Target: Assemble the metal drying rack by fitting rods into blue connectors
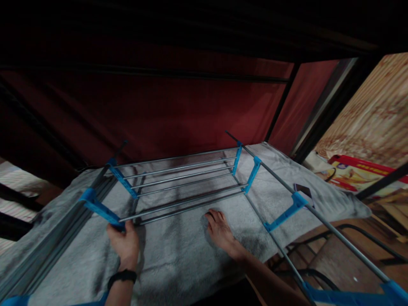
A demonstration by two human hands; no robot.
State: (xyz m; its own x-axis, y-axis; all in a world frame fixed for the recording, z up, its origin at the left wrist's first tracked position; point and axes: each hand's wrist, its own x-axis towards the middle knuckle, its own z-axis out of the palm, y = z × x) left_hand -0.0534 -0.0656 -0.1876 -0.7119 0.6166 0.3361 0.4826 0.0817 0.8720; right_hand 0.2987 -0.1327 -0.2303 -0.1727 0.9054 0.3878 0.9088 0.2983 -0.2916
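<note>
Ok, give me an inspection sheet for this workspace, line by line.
Surface: grey towel spread flat, with dark patches.
Job's things: metal rack with blue brackets lying on the towel; long side poles run toward the camera.
Clutter: small dark card-like object on the towel's right edge; red printed box at right.
Hands: left hand grips a blue bracket at the rack's near left corner; right hand lies flat on the towel, fingers at the rack's near rail.
Cables: nothing seen.
Surroundings: dark red curtain behind, black frame bars.
</note>
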